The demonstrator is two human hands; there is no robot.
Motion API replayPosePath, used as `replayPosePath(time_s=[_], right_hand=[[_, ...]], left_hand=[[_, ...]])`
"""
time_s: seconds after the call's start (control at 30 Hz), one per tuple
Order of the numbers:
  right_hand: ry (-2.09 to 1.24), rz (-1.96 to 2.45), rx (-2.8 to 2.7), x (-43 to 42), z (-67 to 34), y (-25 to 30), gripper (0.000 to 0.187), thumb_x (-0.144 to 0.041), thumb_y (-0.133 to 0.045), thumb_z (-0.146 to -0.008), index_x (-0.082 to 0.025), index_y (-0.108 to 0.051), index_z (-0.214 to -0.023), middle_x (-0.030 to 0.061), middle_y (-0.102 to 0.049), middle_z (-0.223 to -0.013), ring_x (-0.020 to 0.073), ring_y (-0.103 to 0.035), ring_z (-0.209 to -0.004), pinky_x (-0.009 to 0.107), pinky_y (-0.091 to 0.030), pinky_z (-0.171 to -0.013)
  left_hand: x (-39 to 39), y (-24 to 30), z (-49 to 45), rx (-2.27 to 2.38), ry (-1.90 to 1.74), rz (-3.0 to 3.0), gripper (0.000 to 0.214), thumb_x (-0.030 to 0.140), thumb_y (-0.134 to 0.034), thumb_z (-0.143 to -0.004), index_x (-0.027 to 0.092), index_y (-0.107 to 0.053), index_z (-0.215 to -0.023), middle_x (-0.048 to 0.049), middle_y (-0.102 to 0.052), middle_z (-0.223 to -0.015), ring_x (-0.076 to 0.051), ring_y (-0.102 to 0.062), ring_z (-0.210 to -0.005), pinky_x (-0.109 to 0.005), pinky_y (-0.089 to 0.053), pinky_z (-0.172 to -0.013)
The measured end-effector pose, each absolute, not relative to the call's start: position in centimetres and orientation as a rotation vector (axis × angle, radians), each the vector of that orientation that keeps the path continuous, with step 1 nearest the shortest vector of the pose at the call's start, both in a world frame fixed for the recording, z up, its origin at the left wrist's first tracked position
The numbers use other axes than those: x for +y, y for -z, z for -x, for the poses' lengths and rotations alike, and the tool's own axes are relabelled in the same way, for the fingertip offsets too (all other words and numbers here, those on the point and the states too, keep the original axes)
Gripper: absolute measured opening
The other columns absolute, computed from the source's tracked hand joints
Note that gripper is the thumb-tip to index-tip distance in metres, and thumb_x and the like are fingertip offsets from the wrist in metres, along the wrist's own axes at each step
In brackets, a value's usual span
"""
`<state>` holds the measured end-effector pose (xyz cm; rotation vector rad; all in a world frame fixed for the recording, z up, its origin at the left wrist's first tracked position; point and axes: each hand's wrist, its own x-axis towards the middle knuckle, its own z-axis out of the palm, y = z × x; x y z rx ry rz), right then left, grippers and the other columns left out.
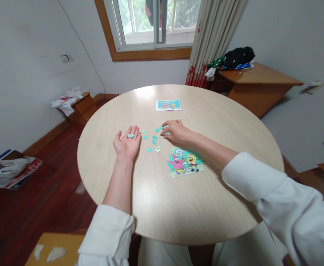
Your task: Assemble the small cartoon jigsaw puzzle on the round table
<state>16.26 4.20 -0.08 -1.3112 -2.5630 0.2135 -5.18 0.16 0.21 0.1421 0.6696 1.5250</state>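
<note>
My left hand lies palm up and open on the round table, with one small teal puzzle piece resting on its fingers. My right hand is curled palm down over several loose teal pieces, its fingertips touching pieces near the middle of the table. A partly assembled cartoon puzzle lies just below the right wrist.
A printed reference picture lies further back on the table. A wooden desk with dark clothes stands at the right, a low wooden box with papers at the left wall, and a plastic bag on the floor.
</note>
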Motion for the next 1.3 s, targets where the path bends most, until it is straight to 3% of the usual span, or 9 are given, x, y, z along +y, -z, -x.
replayPosePath(time_s=[0.33, 0.67, 0.83, 0.97, 1.1, 1.3], right_hand=[[-0.253, 1.389, -2.530, 4.9, -15.7, 0.0, 0.013, -0.018, -0.067, -0.082, -0.021, -0.076, -0.091, 0.0115, -0.063, -0.117, 0.0272, -0.053, -0.107, 0.044, -0.028, -0.093], [-0.205, 1.448, -2.521, 5.0, -15.1, -0.2, 0.010, -0.017, -0.066, -0.082, -0.017, -0.074, -0.089, 0.0125, -0.065, -0.110, 0.0284, -0.052, -0.105, 0.041, -0.027, -0.087], [-0.225, 1.481, -2.537, 4.9, -15.1, -0.4, 0.012, -0.018, -0.065, -0.083, -0.016, -0.074, -0.090, 0.0127, -0.067, -0.109, 0.0291, -0.054, -0.106, 0.043, -0.027, -0.088], [-0.223, 1.504, -2.555, 4.8, -15.4, -0.5, 0.011, -0.019, -0.066, -0.083, -0.017, -0.074, -0.090, 0.0115, -0.068, -0.106, 0.0281, -0.055, -0.105, 0.042, -0.026, -0.087], [-0.220, 1.510, -2.558, 4.6, -15.8, -0.3, 0.013, -0.022, -0.066, -0.084, -0.017, -0.074, -0.093, 0.0103, -0.071, -0.103, 0.0263, -0.057, -0.102, 0.041, -0.026, -0.087], [-0.212, 1.521, -2.542, 4.5, -16.0, -0.3, 0.013, -0.023, -0.067, -0.083, -0.017, -0.073, -0.093, 0.0105, -0.071, -0.103, 0.0259, -0.057, -0.102, 0.040, -0.026, -0.087]], left_hand=[[0.1, -0.3, 5.2, 0.637, -1.507, -0.150, 0.051, 0.031, -0.036, -0.092, 0.008, -0.043, -0.136, -0.0188, -0.057, -0.132, -0.023, -0.053, -0.127, -0.033, -0.047, -0.100], [0.0, -0.3, 4.9, 0.639, -1.392, -0.268, 0.050, 0.038, -0.034, -0.093, 0.009, -0.047, -0.132, -0.0186, -0.055, -0.134, -0.024, -0.050, -0.130, -0.035, -0.046, -0.103], [0.2, -0.4, 4.6, 0.670, -1.388, -0.279, 0.042, 0.016, -0.037, -0.088, 0.008, -0.050, -0.127, -0.0186, -0.055, -0.133, -0.024, -0.049, -0.131, -0.034, -0.045, -0.104], [0.2, -0.5, 4.2, 0.755, -1.375, -0.302, 0.057, -0.005, -0.038, -0.076, 0.008, -0.048, -0.131, -0.0185, -0.052, -0.139, -0.022, -0.050, -0.130, -0.033, -0.045, -0.105], [0.1, -0.5, 3.9, 0.788, -1.362, -0.330, 0.061, -0.008, -0.036, -0.077, 0.006, -0.042, -0.136, -0.0217, -0.046, -0.144, -0.022, -0.051, -0.130, -0.034, -0.047, -0.104], [0.2, -0.3, 3.8, 0.771, -1.353, -0.341, 0.056, -0.006, -0.036, -0.083, 0.008, -0.041, -0.137, -0.0212, -0.053, -0.139, -0.021, -0.053, -0.127, -0.034, -0.047, -0.104]])
